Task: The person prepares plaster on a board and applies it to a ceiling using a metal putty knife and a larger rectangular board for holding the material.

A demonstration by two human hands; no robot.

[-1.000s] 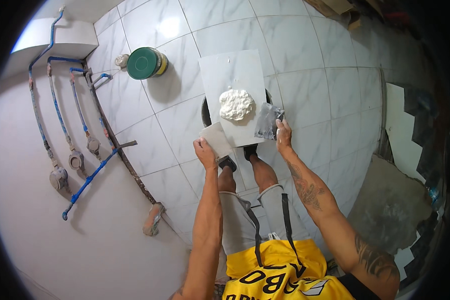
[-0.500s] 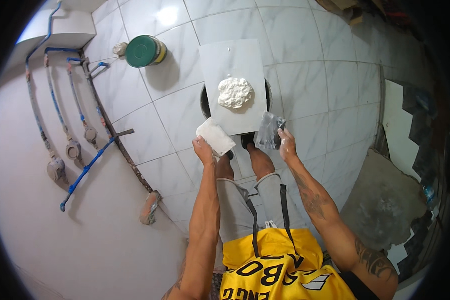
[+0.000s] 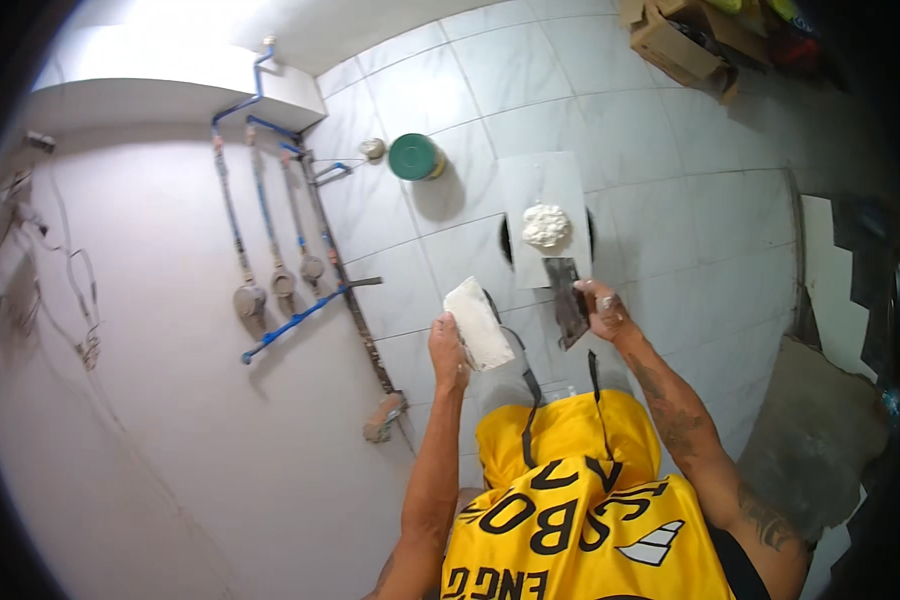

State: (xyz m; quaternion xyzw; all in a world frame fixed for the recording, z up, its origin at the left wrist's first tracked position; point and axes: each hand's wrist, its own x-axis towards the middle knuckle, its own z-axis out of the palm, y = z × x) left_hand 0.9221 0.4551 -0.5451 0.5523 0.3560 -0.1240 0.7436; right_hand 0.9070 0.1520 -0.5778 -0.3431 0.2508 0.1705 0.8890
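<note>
My left hand [image 3: 449, 350] grips a flat rectangular plastering plate [image 3: 478, 325] by its edge; its visible face is coated white. In my right hand [image 3: 608, 312] is a dark rectangular plastering trowel [image 3: 567, 305], smeared along its blade, with my fingers closed at its right edge. Ahead of the hands, a lumpy heap of white putty [image 3: 546, 227] lies on a pale rectangular board [image 3: 530, 172]. The trowel's far end overlaps the board's near edge in the picture; whether they touch I cannot tell. Dark curved rims show on both sides beneath the board.
A green-lidded bucket [image 3: 416, 157] stands on the tiled floor to the far left. Blue pipes [image 3: 295, 322] with meters run along the left wall. A cardboard box [image 3: 675, 50] sits at the far right. A grey slab [image 3: 805, 430] and broken tiles lie to the right.
My view has shifted left and up. Both hands have come closer to my body. The trowel has turned from its broad face to a narrower, steeper angle; the plate is more upright.
</note>
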